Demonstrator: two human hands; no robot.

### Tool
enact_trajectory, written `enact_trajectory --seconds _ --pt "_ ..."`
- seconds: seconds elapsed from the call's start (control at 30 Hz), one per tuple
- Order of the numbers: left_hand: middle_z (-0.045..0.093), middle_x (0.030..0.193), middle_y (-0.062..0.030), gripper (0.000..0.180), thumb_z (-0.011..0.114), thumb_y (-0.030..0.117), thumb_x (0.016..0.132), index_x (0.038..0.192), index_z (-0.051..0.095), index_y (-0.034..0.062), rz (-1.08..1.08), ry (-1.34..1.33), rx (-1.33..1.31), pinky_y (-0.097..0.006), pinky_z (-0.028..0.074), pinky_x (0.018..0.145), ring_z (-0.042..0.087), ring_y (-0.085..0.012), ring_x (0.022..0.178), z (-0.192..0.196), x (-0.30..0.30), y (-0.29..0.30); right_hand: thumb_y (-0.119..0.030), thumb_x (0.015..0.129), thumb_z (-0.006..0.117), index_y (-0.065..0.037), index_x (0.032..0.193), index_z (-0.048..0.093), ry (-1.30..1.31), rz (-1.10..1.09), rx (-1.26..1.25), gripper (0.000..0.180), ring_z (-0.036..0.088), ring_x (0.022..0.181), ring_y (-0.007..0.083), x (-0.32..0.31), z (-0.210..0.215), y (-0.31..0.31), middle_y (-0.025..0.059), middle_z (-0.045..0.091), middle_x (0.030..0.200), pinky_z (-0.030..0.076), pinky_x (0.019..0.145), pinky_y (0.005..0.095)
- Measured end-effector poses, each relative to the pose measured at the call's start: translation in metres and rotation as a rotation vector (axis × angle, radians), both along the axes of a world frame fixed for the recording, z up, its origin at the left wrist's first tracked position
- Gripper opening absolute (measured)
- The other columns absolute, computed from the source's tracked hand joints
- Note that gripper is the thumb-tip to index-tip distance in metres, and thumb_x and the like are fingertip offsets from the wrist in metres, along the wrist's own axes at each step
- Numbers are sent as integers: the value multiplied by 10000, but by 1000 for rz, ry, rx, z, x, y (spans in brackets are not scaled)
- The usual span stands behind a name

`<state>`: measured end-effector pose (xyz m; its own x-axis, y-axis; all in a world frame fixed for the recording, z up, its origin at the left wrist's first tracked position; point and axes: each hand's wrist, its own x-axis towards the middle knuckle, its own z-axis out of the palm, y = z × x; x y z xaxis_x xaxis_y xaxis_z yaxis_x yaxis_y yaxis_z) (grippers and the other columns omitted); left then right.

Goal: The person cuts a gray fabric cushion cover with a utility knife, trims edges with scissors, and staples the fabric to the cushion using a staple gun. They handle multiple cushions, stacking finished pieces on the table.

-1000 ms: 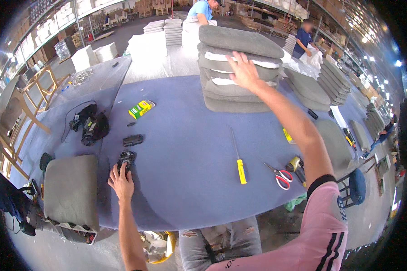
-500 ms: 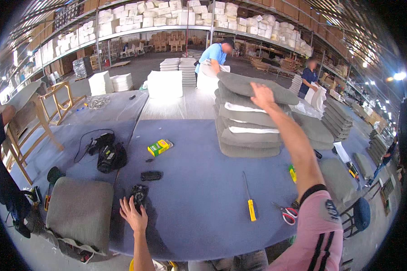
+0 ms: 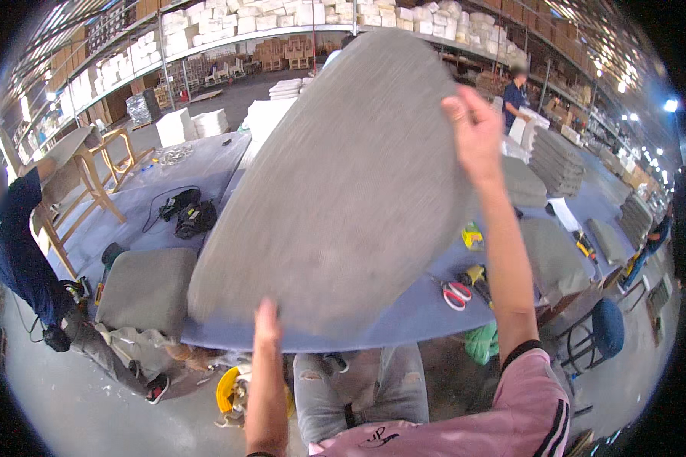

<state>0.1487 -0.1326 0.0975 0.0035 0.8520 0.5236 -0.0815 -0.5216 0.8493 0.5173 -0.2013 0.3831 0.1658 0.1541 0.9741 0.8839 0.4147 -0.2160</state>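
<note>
A large grey fabric seat cushion (image 3: pixel 335 190) is tilted up in front of me, its broad face toward me and slightly smeared by motion. My right hand (image 3: pixel 476 133) grips its upper right edge, thumb and fingers bent around the rim. At the lower left edge my left hand (image 3: pixel 267 327) holds it with the thumb showing on the near face; the other fingers are hidden behind. Much of the blue-covered table (image 3: pixel 297 335) and whatever stands behind the cushion are out of sight.
Red-handled scissors (image 3: pixel 456 295) and a yellow-green box (image 3: pixel 472 238) lie right of the cushion. Another grey cushion (image 3: pixel 146 289) sits at the table's left edge, near black power tools (image 3: pixel 196 218). A co-worker (image 3: pixel 15 228) stands left by a wooden chair frame (image 3: pixel 91 194). A blue stool (image 3: pixel 608 335) stands right.
The top cushion has come off the stack and now stands tilted before me. My left hand has left the dark object on the table and taken hold of the cushion's lower edge.
</note>
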Motion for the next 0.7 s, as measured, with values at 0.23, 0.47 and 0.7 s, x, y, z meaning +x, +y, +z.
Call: enact_trajectory --seconds 0.23,0.47,0.7 --pt "487 1667 -206 803 807 497 966 1566 557 26 -231 468 -398 -541 265 1313 372 -361 1578 -61 -88 -157 -378 1084 697 14 1178 790 183 406 31 414 720 952 167 -58 -48 20 104 800 984 566 891 345" --pt "576 1588 -146 690 732 482 1026 1501 624 -7 -254 -189 -695 -439 366 1260 538 -305 1441 -194 -79 -166 -427 1057 659 -141 1358 728 -417 71 -352 421 695 1249 378 -80 -110 95 143 717 1352 568 1052 503" --pt "590 1524 -147 740 609 554 1083 1576 472 18 -411 -585 -962 -463 645 948 670 -309 1293 -192 19 -185 -460 1095 622 -141 1426 707 142 -1 -1280 467 713 1186 409 120 -465 29 184 769 1274 557 1002 497"
